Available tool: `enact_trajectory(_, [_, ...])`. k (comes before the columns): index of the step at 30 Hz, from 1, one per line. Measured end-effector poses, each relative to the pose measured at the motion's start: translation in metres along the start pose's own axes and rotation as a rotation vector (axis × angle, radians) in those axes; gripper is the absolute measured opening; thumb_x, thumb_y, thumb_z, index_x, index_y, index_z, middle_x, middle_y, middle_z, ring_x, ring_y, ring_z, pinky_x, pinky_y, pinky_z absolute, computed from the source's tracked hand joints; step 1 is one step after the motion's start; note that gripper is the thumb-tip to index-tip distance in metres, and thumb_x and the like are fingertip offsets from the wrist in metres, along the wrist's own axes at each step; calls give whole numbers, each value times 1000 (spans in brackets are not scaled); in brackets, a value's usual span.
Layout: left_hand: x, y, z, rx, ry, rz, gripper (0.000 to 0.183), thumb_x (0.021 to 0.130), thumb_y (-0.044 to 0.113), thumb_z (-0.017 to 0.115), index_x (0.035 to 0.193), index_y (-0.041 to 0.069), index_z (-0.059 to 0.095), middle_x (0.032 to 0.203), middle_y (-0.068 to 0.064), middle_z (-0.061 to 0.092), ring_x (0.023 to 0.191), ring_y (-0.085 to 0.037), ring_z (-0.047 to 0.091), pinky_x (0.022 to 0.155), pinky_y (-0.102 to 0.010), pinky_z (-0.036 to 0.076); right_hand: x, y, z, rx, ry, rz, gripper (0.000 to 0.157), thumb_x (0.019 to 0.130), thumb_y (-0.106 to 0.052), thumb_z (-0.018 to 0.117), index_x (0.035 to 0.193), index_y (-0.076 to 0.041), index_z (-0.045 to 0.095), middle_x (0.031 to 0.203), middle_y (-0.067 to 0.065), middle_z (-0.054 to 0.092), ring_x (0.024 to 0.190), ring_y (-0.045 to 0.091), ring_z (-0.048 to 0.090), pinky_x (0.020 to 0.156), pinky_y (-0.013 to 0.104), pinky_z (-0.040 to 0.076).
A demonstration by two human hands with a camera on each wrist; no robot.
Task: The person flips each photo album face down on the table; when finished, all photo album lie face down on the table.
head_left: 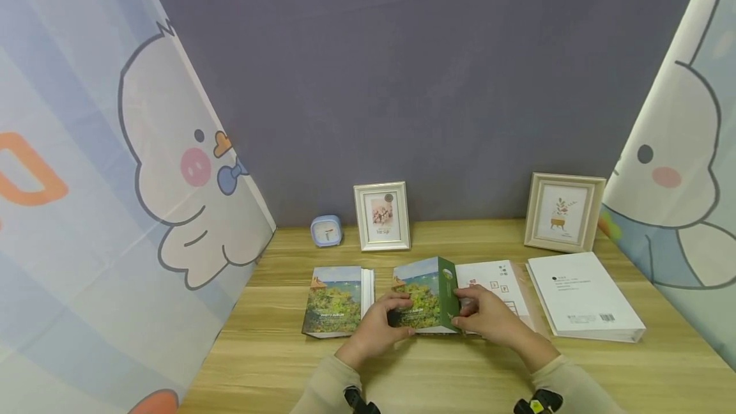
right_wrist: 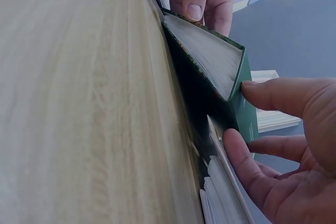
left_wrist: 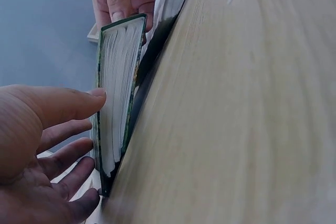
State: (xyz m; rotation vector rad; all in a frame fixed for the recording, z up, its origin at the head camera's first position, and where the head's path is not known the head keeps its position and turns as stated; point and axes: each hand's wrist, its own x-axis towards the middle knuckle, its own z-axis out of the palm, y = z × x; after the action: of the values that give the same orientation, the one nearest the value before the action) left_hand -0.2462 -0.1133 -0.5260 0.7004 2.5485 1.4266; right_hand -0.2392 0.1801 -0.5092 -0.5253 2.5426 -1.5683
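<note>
A photo album (head_left: pixel 416 292) with a painted garden-and-sea cover and a green spine (right_wrist: pixel 244 100) is tilted, its spine side raised off the wooden table. My left hand (head_left: pixel 376 328) holds its left side, thumb near the front corner and fingers spread along the edge. At the spine, my right hand (head_left: pixel 494 319) grips with thumb and fingertips. The page block (left_wrist: pixel 118 77) faces the left wrist camera between the covers. Beside the right hand, partly covered by it, lies a white book (head_left: pixel 489 270) with red print. A matching photo album (head_left: pixel 333 302) lies left of my left hand.
Another thick white book (head_left: pixel 583 299) lies at the right. Along the back stand a blue clock (head_left: pixel 326 231), a white picture frame (head_left: pixel 382 216) and a beige picture frame (head_left: pixel 563 213). A dark grey partition (head_left: pixel 448 82) rises behind the table (head_left: pixel 448 375).
</note>
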Motion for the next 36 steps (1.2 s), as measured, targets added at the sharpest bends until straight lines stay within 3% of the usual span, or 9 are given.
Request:
enact_trajectory(5, [0,-1,0,8,5,-5,52,92,19,84,140,15,67,154,3,51,147,-30,41,119,-55,36,-1,2,0,-21,-13,-6,72,86,-14,88,142,14,54,93,9,69,89,24,67,66,28,58])
enact_trajectory(14, [0,0,-3,17,10,-12,50,93,21,82,140,13,67,154,-4,51,147,-35,41,118,-60,36,1,-4,-1,-69,17,27,55,90,-22,85,135,1,64,104,12,67,94,21,65,70,30,57])
enact_trajectory(18, [-1,2,-4,6,12,-20,49,94,20,81,140,13,67,155,-6,50,149,-37,38,118,-61,35,1,-6,-1,-65,7,6,51,92,-23,84,133,1,65,102,10,69,94,22,66,69,31,56])
enact_trajectory(24, [-1,1,-7,-25,22,24,47,95,15,80,139,10,66,151,-9,54,146,-35,42,119,-57,35,0,-5,-1,-8,-47,1,46,93,-21,82,131,2,66,104,11,70,93,25,66,64,32,56])
enact_trajectory(30, [-5,1,-16,-90,47,58,45,99,14,74,142,8,62,151,-10,53,147,-37,41,120,-59,34,3,-7,-2,-20,-53,-20,45,95,-24,80,131,-1,66,117,14,69,99,24,67,70,31,58])
enact_trajectory(36, [-13,2,-36,-126,93,89,43,104,16,69,145,11,60,152,-11,53,148,-37,40,121,-62,30,7,-12,-1,-14,-73,-31,46,98,-24,77,136,0,63,127,16,65,103,25,68,75,30,60])
